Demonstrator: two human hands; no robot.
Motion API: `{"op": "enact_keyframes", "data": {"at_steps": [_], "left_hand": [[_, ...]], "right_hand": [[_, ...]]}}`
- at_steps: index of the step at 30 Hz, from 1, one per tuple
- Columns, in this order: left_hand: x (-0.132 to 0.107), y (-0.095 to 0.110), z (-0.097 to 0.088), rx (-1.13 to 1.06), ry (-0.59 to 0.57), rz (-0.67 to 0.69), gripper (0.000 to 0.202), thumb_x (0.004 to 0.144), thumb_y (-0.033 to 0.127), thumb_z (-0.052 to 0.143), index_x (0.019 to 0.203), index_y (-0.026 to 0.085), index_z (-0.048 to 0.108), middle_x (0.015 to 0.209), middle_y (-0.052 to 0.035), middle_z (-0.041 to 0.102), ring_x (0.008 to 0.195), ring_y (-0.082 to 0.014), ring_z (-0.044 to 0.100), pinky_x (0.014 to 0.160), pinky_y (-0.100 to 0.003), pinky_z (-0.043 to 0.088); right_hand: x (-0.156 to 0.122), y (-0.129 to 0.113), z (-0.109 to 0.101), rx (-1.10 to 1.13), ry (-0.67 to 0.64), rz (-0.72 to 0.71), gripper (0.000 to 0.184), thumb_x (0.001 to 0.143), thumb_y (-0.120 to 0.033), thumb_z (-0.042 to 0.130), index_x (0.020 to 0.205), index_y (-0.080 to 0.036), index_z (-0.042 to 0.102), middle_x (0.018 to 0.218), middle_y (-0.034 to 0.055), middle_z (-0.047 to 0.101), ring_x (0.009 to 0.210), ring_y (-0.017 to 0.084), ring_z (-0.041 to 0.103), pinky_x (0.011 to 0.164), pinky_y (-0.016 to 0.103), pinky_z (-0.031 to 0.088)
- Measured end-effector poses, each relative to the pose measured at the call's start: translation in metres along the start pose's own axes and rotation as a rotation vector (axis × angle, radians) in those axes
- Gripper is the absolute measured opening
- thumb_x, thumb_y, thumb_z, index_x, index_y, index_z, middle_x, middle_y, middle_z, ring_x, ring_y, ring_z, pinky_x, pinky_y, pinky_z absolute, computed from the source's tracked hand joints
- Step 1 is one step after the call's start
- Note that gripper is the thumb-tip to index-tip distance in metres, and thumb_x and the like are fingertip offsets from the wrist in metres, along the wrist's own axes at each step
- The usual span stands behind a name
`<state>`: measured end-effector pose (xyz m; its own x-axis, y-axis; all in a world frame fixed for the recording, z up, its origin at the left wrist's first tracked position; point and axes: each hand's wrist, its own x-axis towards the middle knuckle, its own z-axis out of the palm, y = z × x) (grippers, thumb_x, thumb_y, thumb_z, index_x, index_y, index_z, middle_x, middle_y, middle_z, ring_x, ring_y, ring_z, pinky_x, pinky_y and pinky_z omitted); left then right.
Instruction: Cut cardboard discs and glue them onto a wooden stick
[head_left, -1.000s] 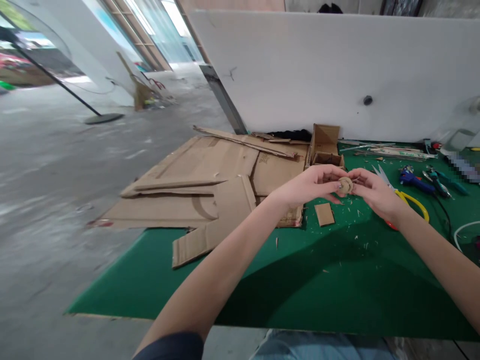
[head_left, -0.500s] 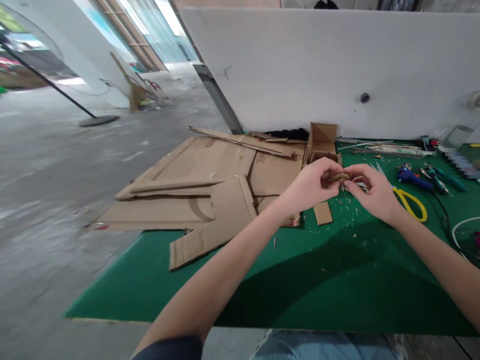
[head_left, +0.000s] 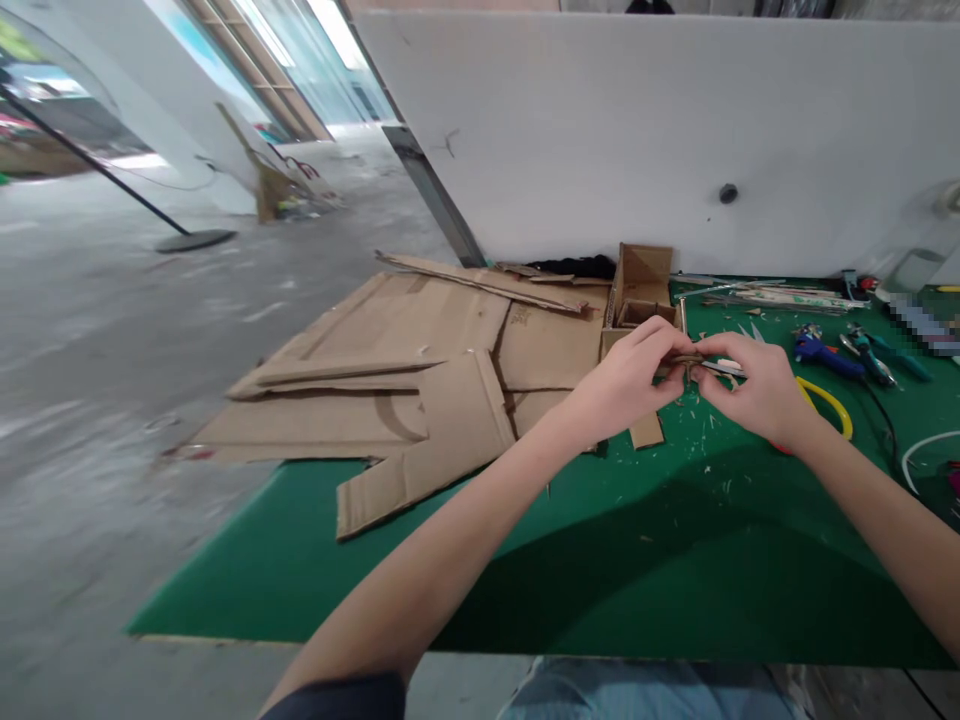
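Note:
Both my hands meet above the green table [head_left: 637, 560]. My left hand [head_left: 626, 382] pinches a small round cardboard disc [head_left: 684, 357], now seen edge-on between the fingertips. My right hand [head_left: 754, 385] is closed too, its fingertips against the disc's right side with a thin whitish piece [head_left: 724, 367] showing between them. Just behind the hands stands a small open cardboard box [head_left: 643, 290]. A small cardboard rectangle [head_left: 646, 430] lies flat on the table under the hands.
Flattened cardboard sheets [head_left: 390, 380] cover the table's left part and overhang its edge. Yellow-handled scissors [head_left: 825, 400], a blue tool [head_left: 821, 352], pliers [head_left: 870, 358] and thin sticks [head_left: 772, 297] lie at the right. A white panel [head_left: 675, 130] stands behind. Small scraps litter the green surface.
The disc, seen face-on a second ago, has been turned edge-on. Both hands have shifted slightly up and away from me, staying together on it.

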<state>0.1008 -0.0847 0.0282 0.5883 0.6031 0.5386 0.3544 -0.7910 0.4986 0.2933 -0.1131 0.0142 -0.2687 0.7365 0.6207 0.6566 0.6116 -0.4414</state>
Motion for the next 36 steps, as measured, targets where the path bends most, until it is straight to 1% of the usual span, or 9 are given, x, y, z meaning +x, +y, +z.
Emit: {"op": "enact_keyframes", "data": {"at_steps": [4, 9, 15, 21, 28, 30, 32, 34, 36], "left_hand": [[0.0, -0.003, 0.003, -0.021, 0.017, 0.014, 0.018, 0.08, 0.005, 0.052, 0.092, 0.017, 0.057, 0.097, -0.0045, 0.059, 0.083, -0.0111, 0.058, 0.071, -0.024, 0.051], [0.0, -0.006, 0.006, -0.056, 0.028, -0.004, 0.019, 0.079, 0.003, 0.051, 0.091, 0.017, 0.056, 0.093, -0.0033, 0.057, 0.08, -0.0111, 0.057, 0.069, -0.025, 0.051], [0.001, -0.007, 0.003, -0.14, -0.012, -0.034, 0.019, 0.079, 0.005, 0.051, 0.093, 0.018, 0.053, 0.098, -0.0048, 0.056, 0.087, -0.0128, 0.058, 0.074, -0.027, 0.053], [0.001, -0.006, -0.002, -0.138, -0.027, -0.027, 0.022, 0.081, 0.005, 0.048, 0.099, 0.018, 0.054, 0.102, -0.0059, 0.056, 0.09, -0.0134, 0.059, 0.079, -0.029, 0.053], [0.001, -0.008, 0.003, -0.048, -0.038, -0.016, 0.025, 0.081, 0.004, 0.048, 0.102, 0.018, 0.055, 0.103, -0.0067, 0.059, 0.092, -0.0148, 0.06, 0.077, -0.029, 0.053], [0.001, -0.009, 0.004, -0.034, -0.047, -0.036, 0.024, 0.083, 0.006, 0.047, 0.102, 0.017, 0.056, 0.103, -0.0072, 0.06, 0.093, -0.0158, 0.06, 0.078, -0.03, 0.053], [0.001, -0.01, 0.004, -0.029, -0.081, -0.07, 0.024, 0.086, 0.009, 0.047, 0.108, 0.017, 0.055, 0.107, -0.0085, 0.062, 0.096, -0.0169, 0.061, 0.082, -0.032, 0.053], [0.0, -0.011, 0.003, -0.036, -0.132, -0.093, 0.03, 0.089, 0.012, 0.048, 0.119, 0.017, 0.053, 0.116, -0.0103, 0.062, 0.101, -0.0178, 0.063, 0.085, -0.034, 0.053], [0.0, -0.011, 0.003, -0.031, -0.19, -0.073, 0.035, 0.091, 0.015, 0.049, 0.127, 0.018, 0.05, 0.122, -0.0112, 0.062, 0.105, -0.0185, 0.063, 0.088, -0.034, 0.053]], "right_hand": [[-0.002, 0.002, 0.006, -0.036, 0.049, -0.051, 0.016, 0.086, -0.024, 0.056, 0.098, -0.025, 0.066, 0.093, 0.0058, 0.074, 0.089, 0.024, 0.069, 0.08, 0.041, 0.054], [-0.005, 0.006, 0.014, -0.052, 0.053, -0.023, 0.016, 0.087, -0.025, 0.055, 0.099, -0.026, 0.065, 0.097, 0.0069, 0.074, 0.091, 0.025, 0.068, 0.084, 0.043, 0.054], [-0.004, 0.007, 0.012, -0.012, 0.062, -0.027, 0.016, 0.09, -0.028, 0.054, 0.1, -0.025, 0.065, 0.099, 0.0074, 0.074, 0.092, 0.024, 0.068, 0.083, 0.042, 0.054], [-0.004, 0.006, 0.012, 0.115, 0.025, 0.088, 0.021, 0.087, -0.027, 0.057, 0.106, -0.024, 0.065, 0.104, 0.0074, 0.073, 0.092, 0.024, 0.069, 0.085, 0.042, 0.056], [-0.006, 0.009, 0.017, 0.155, 0.011, 0.173, 0.018, 0.083, -0.026, 0.06, 0.1, -0.024, 0.064, 0.096, 0.0064, 0.072, 0.088, 0.024, 0.069, 0.083, 0.043, 0.056], [-0.005, 0.01, 0.017, 0.212, 0.0, 0.206, 0.018, 0.082, -0.025, 0.061, 0.099, -0.024, 0.063, 0.097, 0.0066, 0.071, 0.089, 0.023, 0.069, 0.085, 0.043, 0.055], [-0.003, 0.011, 0.017, 0.337, -0.018, 0.264, 0.02, 0.082, -0.026, 0.062, 0.101, -0.023, 0.062, 0.098, 0.0069, 0.07, 0.09, 0.022, 0.068, 0.085, 0.041, 0.055], [-0.001, 0.013, 0.015, 0.508, -0.083, 0.343, 0.024, 0.083, -0.029, 0.063, 0.106, -0.022, 0.06, 0.096, 0.0062, 0.069, 0.089, 0.021, 0.066, 0.082, 0.039, 0.055], [0.001, 0.017, 0.015, 0.648, -0.193, 0.412, 0.026, 0.085, -0.035, 0.062, 0.108, -0.022, 0.061, 0.095, 0.0051, 0.068, 0.087, 0.019, 0.065, 0.079, 0.037, 0.055]]}}
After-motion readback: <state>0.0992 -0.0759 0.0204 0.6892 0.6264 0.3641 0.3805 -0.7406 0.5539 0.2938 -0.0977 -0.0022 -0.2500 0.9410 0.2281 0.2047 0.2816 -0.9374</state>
